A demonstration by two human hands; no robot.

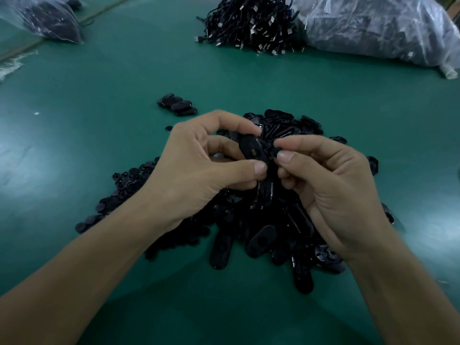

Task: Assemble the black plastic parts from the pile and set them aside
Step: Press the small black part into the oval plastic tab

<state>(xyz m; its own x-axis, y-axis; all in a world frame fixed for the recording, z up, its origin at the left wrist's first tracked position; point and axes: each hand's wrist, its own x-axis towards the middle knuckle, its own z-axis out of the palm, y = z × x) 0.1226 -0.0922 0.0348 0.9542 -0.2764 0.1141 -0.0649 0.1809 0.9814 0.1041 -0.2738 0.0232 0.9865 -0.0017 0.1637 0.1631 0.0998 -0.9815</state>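
1. Ref. landmark: the pile of black plastic parts (261,240), lying on the green table mat (99,100). All positions below are given rel. to this pile.

2. Left hand (196,173): we see it above the pile's middle, fingers and thumb curled round an oval black shell (252,151). The shell is held clear of the pile, tilted, with its flat face toward the camera.

3. Right hand (336,192): above the pile's right half. Thumb and forefinger pinch a small round black piece (275,151); the other fingers are curled under. The piece sits at the shell's right edge. We cannot tell whether the two parts touch.

4. Pile make-up: oval shells dominate the near and right portions. Small round pieces (119,195) spread out along the left edge.

5. Set-aside group (178,107): a few oval black units lie together beyond the pile's far-left edge, apart from it. One stray small piece (169,127) lies between this group and the pile.

6. Misc. items, all well beyond the pile:
- bundle of black USB cables (251,23), far side;
- large clear plastic bag (373,33), far right, touching the cables;
- second clear bag w/ dark contents (47,21), far left.
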